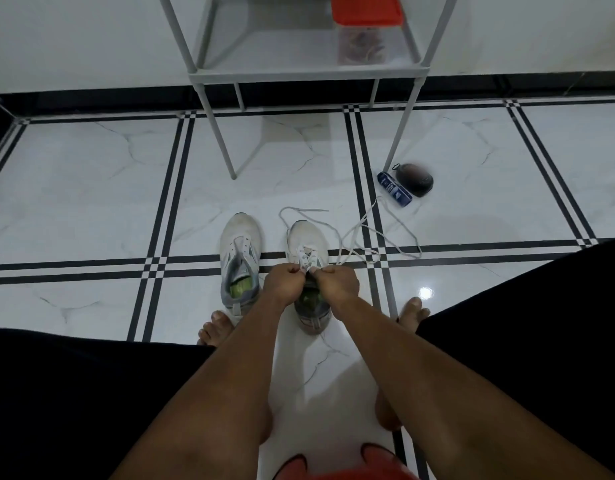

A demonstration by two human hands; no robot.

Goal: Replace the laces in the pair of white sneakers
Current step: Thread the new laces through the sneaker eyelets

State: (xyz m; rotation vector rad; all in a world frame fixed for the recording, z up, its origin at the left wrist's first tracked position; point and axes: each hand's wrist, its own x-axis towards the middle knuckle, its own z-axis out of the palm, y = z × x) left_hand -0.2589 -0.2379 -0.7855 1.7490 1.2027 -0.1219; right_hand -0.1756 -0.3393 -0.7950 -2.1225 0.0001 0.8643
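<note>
Both hands pinch lace ends over the right-hand sneaker's upper eyelets.

The unlaced white mesh sneaker with grey collar [239, 258] stands on the white marble-pattern tiled floor [91, 188], just left of the left hand [282, 282], not touching it. That hand's fingers are curled, pinching a lace end at the tongue of the second white mesh sneaker [308, 244]. The right hand [337, 284], knuckle to knuckle with the left, pinches likewise. A loose white lace [378, 237] trails right from this shoe. Further right lie a blue rectangular packet [394, 188] and a dark rounded object [414, 179], touching.
</note>
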